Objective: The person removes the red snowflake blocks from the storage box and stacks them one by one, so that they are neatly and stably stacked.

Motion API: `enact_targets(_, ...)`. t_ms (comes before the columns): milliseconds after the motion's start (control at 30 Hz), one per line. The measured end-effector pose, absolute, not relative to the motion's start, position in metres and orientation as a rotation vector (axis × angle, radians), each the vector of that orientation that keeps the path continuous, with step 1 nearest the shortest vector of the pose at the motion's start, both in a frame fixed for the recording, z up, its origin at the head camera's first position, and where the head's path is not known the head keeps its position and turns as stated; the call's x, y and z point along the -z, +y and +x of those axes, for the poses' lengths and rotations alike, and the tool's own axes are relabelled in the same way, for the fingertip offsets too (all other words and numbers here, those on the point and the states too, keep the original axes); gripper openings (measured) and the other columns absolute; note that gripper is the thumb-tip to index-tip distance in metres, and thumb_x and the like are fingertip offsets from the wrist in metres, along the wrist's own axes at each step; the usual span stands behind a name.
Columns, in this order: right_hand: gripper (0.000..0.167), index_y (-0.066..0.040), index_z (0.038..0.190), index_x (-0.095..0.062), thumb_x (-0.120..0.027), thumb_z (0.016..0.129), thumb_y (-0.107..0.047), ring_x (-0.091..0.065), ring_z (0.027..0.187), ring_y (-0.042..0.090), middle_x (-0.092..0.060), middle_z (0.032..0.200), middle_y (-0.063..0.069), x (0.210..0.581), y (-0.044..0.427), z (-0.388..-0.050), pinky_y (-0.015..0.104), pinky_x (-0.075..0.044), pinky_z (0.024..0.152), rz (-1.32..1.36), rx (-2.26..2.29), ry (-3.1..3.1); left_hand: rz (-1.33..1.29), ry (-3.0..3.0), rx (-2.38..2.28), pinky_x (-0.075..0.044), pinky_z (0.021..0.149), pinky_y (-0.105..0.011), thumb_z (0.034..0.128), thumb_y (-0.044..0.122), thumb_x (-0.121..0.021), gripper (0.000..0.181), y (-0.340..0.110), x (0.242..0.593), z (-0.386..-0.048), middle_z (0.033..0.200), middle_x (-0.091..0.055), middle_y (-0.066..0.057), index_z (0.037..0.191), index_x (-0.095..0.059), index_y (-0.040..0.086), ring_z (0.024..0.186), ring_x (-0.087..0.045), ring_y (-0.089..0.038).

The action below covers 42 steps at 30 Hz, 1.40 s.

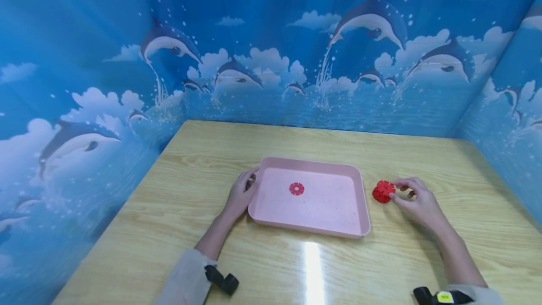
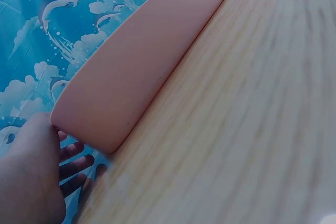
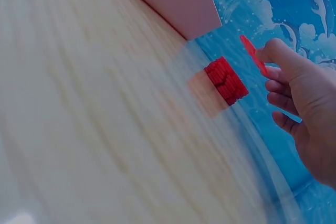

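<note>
A pink rectangular tray [image 1: 313, 220] lies on the table, with one red notched disc with a central hole [image 1: 297, 188] inside it, left of centre. My left hand [image 1: 243, 192] rests against the outside of the tray's left wall, fingers loosely bent; in the left wrist view the hand [image 2: 37, 171] is at the tray's corner [image 2: 110, 108]. To the right of the tray, my right hand [image 1: 419, 201] pinches a red notched disc [image 3: 253, 55] between thumb and forefinger. Just below it stands a short stack of red discs [image 3: 226, 81], apart from the held one.
The wood-grain table [image 1: 203, 154] extends around the tray, with a bright light reflection near the front. A blue dolphin-print curtain [image 1: 271, 102] borders its back and sides. Both wrists wear black camera straps [image 1: 222, 280].
</note>
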State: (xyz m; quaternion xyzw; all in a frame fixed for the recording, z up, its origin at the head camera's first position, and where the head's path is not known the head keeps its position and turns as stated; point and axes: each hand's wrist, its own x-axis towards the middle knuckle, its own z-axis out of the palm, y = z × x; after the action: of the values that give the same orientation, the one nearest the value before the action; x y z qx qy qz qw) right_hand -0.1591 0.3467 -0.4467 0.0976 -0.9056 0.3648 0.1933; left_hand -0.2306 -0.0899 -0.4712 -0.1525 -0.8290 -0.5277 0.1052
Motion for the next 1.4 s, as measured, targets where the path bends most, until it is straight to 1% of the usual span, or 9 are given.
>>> enact_targets(267, 0.029, 0.004, 0.104, -0.062, -0.069, 0.076, -0.001, -0.045, 0.083, 0.005, -0.054, 0.095, 0.010, 0.451, 0.348, -0.159, 0.012, -0.038, 0.067, 0.286, -1.015, -2.544, -0.442, -2.447, 1.558, -0.046, 0.072, -0.032, 0.0869, 0.000, -0.054, 0.038, -0.090, 0.471, -0.231, 0.098, -0.054, -0.012, 0.125, -0.053, 0.001, 0.080, -0.052, -0.018)
enact_targets(400, 0.030, 0.004, 0.105, -0.062, -0.070, 0.077, -0.002, -0.045, 0.084, 0.004, -0.054, 0.095, 0.010, 0.454, 0.350, -0.159, 0.013, -0.037, 0.067, 0.274, -1.017, -2.561, -0.442, -2.445, 1.554, -0.046, 0.072, -0.030, 0.0861, 0.000, -0.054, 0.039, -0.090, 0.472, -0.231, 0.098, -0.055, -0.011, 0.125, -0.054, 0.001, 0.081, -0.052, -0.018)
enact_targets(500, 0.030, 0.004, 0.105, -0.062, -0.069, 0.076, -0.001, -0.045, 0.083, 0.005, -0.054, 0.094, 0.010, 0.457, 0.351, -0.160, 0.012, -0.037, 0.067, 0.280, -1.025, -2.557, -0.452, -2.435, 1.553, -0.047, 0.072, -0.032, 0.0855, 0.000, -0.054, 0.039, -0.090, 0.472, -0.231, 0.098, -0.055, -0.012, 0.125, -0.054, 0.001, 0.081, -0.053, -0.020)
enact_targets(633, 0.030, 0.004, 0.104, -0.062, -0.069, 0.076, 0.000, -0.045, 0.083, 0.005, -0.054, 0.094, 0.011, 0.460, 0.352, -0.161, 0.011, -0.038, 0.067, 0.299, -1.039, -2.542, -0.501, -2.388, 1.564, -0.048, 0.071, -0.035, 0.0851, 0.002, -0.053, 0.039, -0.091, 0.473, -0.230, 0.097, -0.055, -0.011, 0.124, -0.054, 0.001, 0.080, -0.054, -0.021)
enact_targets(767, 0.030, 0.004, 0.105, -0.062, -0.070, 0.076, 0.000, -0.045, 0.083, 0.004, -0.054, 0.095, 0.011, 0.461, 0.352, -0.162, 0.010, -0.038, 0.066, 0.304, -1.040, -2.545, -0.571, -2.327, 1.567, -0.047, 0.069, -0.032, 0.0869, 0.007, -0.052, 0.038, -0.093, 0.476, -0.231, 0.095, -0.054, -0.010, 0.124, -0.055, 0.004, 0.079, -0.053, -0.020)
enact_targets(867, 0.030, 0.004, 0.105, -0.062, -0.070, 0.077, -0.001, -0.045, 0.083, 0.003, -0.054, 0.095, 0.011, 0.462, 0.353, -0.162, 0.010, -0.037, 0.065, 0.299, -1.037, -2.554, -0.552, -2.342, 1.564, -0.047, 0.069, -0.031, 0.0870, 0.005, -0.052, 0.038, -0.093, 0.476, -0.231, 0.096, -0.054, -0.011, 0.124, -0.055, 0.002, 0.079, -0.053, -0.020)
enact_targets(900, 0.030, 0.004, 0.105, -0.062, -0.070, 0.077, -0.001, -0.045, 0.083, 0.004, -0.054, 0.095, 0.011, 0.462, 0.353, -0.162, 0.010, -0.038, 0.065, 0.298, -1.039, -2.554, -0.524, -2.369, 1.566, -0.048, 0.070, -0.034, 0.0863, 0.003, -0.052, 0.038, -0.092, 0.474, -0.230, 0.096, -0.055, -0.012, 0.124, -0.055, 0.001, 0.080, -0.054, -0.021)
enact_targets(1067, 0.029, 0.004, 0.104, -0.062, -0.070, 0.077, -0.001, -0.046, 0.082, 0.006, -0.054, 0.094, 0.011, 0.464, 0.353, -0.163, 0.011, -0.038, 0.064, 0.291, -1.037, -2.545, -0.462, -2.427, 1.551, -0.047, 0.072, -0.031, 0.0856, -0.001, -0.053, 0.039, -0.090, 0.471, -0.231, 0.098, -0.055, -0.012, 0.125, -0.054, 0.001, 0.081, -0.053, -0.020)
enact_targets(1400, 0.028, 0.003, 0.104, -0.063, -0.070, 0.077, -0.002, -0.046, 0.081, 0.004, -0.054, 0.092, 0.010, 0.466, 0.353, -0.163, 0.012, -0.037, 0.063, 0.283, -1.033, -2.535, -0.451, -2.439, 1.562, -0.047, 0.072, -0.033, 0.0859, -0.001, -0.053, 0.039, -0.091, 0.471, -0.231, 0.098, -0.055, -0.011, 0.125, -0.054, 0.001, 0.081, -0.053, -0.020)
